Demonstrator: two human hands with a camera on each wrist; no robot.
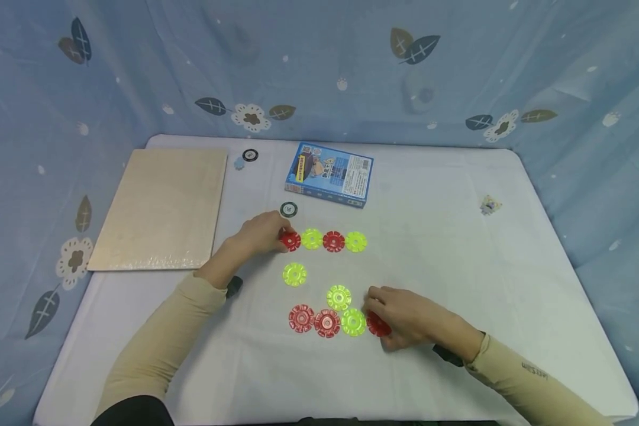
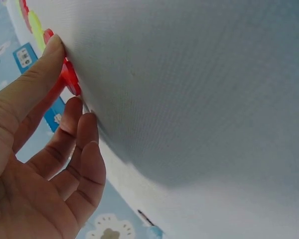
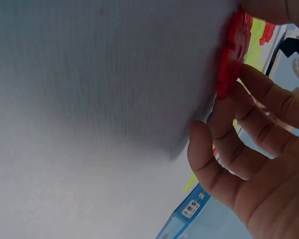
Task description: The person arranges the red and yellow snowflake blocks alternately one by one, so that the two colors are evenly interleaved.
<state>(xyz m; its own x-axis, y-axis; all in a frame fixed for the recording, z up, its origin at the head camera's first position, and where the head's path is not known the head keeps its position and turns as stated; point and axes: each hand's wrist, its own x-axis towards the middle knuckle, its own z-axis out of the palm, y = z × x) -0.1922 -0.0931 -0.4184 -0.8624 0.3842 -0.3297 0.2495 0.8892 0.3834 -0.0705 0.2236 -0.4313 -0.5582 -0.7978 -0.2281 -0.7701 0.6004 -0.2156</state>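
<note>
My left hand [image 1: 263,232] pinches a red notched disc [image 1: 291,241] between thumb and finger, at the left end of an upper row on the table. Beside it lie a yellow-green disc [image 1: 312,239], a second red disc [image 1: 333,241] and another yellow-green disc [image 1: 356,241]. At the lower row's right end, my right hand [image 1: 404,316] holds a red notched disc [image 3: 234,52] by its edges. Left of that are a yellow-green disc [image 1: 353,322] and two red discs, one at the end [image 1: 301,318]. Single yellow-green discs [image 1: 294,274] lie between the rows.
A blue box [image 1: 329,174] lies behind the upper row. To the left is a flat beige board [image 1: 162,207]. Black-rimmed round chips [image 1: 289,209] sit nearby, and a small sticker-like piece [image 1: 490,205] lies far right. Blue patterned cloth [image 1: 319,71] surrounds the white table [image 1: 511,284].
</note>
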